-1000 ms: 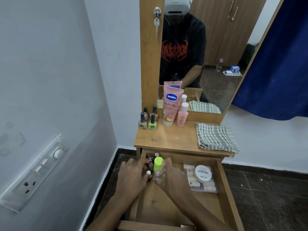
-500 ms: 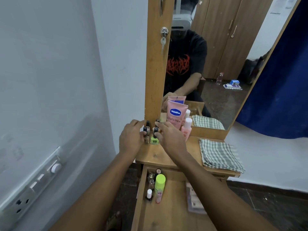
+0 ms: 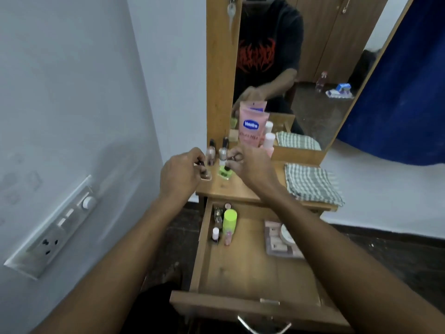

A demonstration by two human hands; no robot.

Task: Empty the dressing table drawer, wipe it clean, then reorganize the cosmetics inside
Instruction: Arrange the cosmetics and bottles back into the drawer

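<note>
The dressing table drawer (image 3: 200, 249) is pulled open below me. At its back left stand a lime-capped bottle (image 3: 230, 220), a white-capped vial (image 3: 215, 235) and a small pink vial (image 3: 227, 238); a clear pack with a round compact (image 3: 286, 235) lies at the right. On the table top (image 3: 231, 189), my left hand (image 3: 180, 172) grips a beige nail polish bottle (image 3: 206, 175). My right hand (image 3: 250, 167) pinches the cap of the green nail polish bottle (image 3: 225, 174); blur hides the exact grip. Two more polish bottles (image 3: 216, 153) stand just behind.
A pink Vaseline tube (image 3: 252, 128) and a pink white-capped bottle (image 3: 269, 141) stand against the mirror (image 3: 313, 68). A folded checked cloth (image 3: 310, 184) lies on the right of the table top. A socket panel (image 3: 53, 232) sits on the left wall. The drawer handle (image 3: 262, 329) is nearest me.
Both hands left the drawer's back-left corner and rose to the nail polish bottles on the table top. They have now closed on the two front bottles.
</note>
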